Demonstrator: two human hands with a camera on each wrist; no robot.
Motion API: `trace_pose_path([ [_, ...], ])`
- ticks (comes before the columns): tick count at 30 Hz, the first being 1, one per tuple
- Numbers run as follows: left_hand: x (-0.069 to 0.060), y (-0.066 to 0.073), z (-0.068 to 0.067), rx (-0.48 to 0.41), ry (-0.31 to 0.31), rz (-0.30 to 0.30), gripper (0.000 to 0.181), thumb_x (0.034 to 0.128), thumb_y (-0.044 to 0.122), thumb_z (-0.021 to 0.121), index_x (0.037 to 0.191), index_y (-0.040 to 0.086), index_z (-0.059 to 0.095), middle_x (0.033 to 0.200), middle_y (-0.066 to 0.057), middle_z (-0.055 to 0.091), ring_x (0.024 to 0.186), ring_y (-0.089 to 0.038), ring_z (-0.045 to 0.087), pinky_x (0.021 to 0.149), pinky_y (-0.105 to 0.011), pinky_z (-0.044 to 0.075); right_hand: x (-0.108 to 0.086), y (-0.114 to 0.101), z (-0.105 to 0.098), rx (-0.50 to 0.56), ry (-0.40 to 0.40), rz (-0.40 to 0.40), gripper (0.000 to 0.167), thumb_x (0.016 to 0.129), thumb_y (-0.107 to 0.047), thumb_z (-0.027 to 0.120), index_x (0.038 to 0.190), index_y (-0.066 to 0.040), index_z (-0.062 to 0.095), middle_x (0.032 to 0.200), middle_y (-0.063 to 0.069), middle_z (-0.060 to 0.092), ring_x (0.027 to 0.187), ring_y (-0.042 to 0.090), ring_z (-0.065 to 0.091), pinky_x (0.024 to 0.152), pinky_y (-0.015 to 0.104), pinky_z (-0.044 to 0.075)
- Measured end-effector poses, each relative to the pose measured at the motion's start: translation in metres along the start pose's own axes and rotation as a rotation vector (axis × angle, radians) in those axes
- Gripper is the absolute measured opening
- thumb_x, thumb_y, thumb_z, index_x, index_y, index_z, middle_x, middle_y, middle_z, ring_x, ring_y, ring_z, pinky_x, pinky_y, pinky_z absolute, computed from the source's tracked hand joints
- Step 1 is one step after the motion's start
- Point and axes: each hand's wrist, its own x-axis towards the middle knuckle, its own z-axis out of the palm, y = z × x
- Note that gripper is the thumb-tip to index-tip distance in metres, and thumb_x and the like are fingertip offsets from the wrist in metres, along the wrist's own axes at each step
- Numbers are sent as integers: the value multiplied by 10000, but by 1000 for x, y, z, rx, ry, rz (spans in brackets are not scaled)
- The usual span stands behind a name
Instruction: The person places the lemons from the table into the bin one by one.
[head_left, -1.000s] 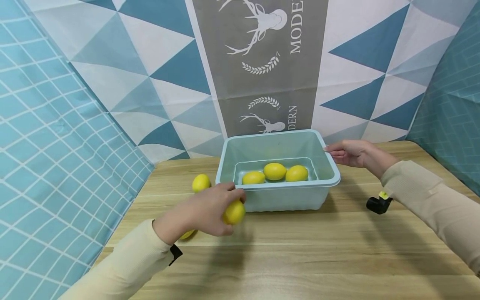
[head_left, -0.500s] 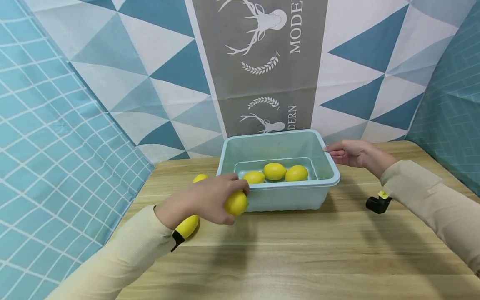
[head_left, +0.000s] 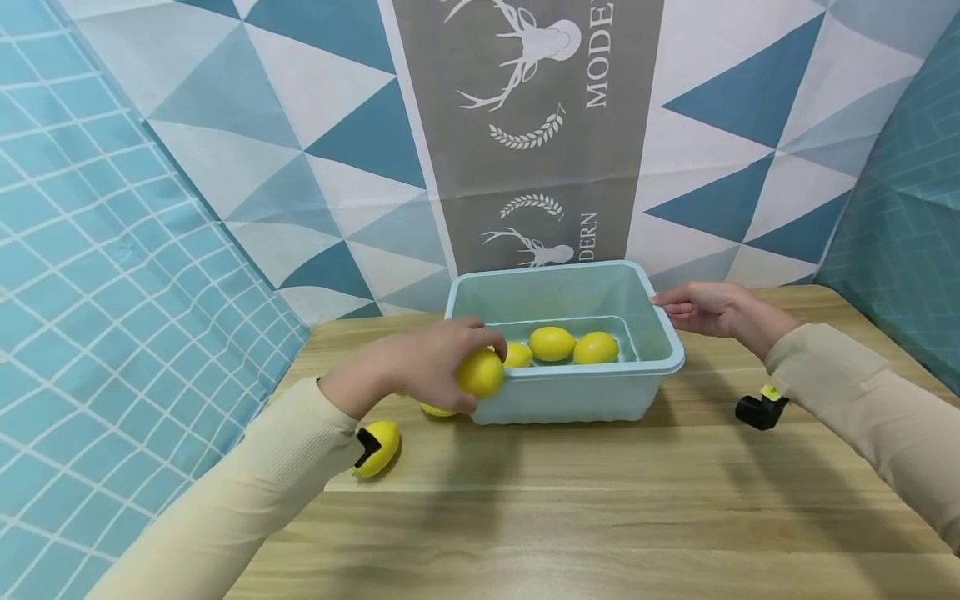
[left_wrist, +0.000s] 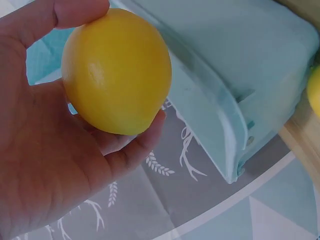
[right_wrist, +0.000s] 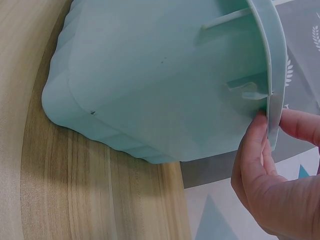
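The left hand grips a lemon at the front left corner of the light blue bin. In the left wrist view, thumb and fingers wrap the lemon beside the bin's rim. Inside the bin lie three lemons. The right hand pinches the bin's right rim; the right wrist view shows its thumb and fingers on either side of that rim.
On the wooden table, one lemon lies near the left wrist and another is partly hidden under the left hand. A black object with a yellow part is near the right sleeve. Patterned cloth hangs behind.
The left hand has moved up and slightly right with its lemon, closer to the bin's rim. The lemon near the left wrist shows more fully. The right hand keeps its hold on the rim.
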Motion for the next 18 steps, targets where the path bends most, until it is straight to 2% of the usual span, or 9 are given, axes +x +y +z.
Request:
trace_pose_path([
  [10,23,-5,-13,-13,34,-9,508,743,161,719,1222,141,551,1151,-85,542,986,-237,537,823,-341,518,-1,0,-2,-9,6,-4,191,929,-88,586,774,-142,684,789,-39,679,752,46,661,768,185,572],
  [18,42,-12,-23,16,15,-30,494,766,172,709,1232,140,550,1165,-81,555,1006,-237,532,840,-350,514,0,0,-1,15,-2,-3,193,926,-75,589,775,-134,693,782,-32,687,743,52,664,762,188,573],
])
